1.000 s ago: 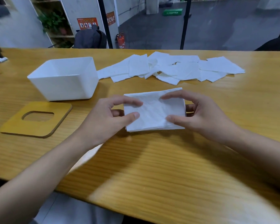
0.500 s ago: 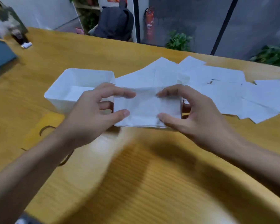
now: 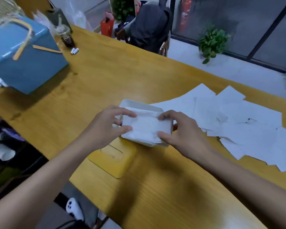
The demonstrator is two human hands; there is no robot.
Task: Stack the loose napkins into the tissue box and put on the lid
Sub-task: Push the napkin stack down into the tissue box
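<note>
A stack of white napkins (image 3: 145,128) sits over the opening of the white tissue box (image 3: 139,104) in the middle of the wooden table (image 3: 122,76). My left hand (image 3: 106,128) pinches the stack's left end between thumb and fingers. My right hand (image 3: 183,131) pinches its right end the same way. Most of the box is hidden under the stack and my hands. The yellow wooden lid (image 3: 112,161) with a slot lies flat just in front of the box, partly under my left wrist. Several loose napkins (image 3: 238,124) lie spread on the table to the right.
A blue box (image 3: 25,53) with a tan handle stands at the table's far left, beside a dark cup (image 3: 66,38). A chair with a dark backpack (image 3: 149,25) stands behind the table. The table's near edge runs diagonally below my left arm, with a white controller (image 3: 73,209) below it.
Both hands lifted the napkin stack off the table and carried it left, over the tissue box. The camera view has swung left and tilted.
</note>
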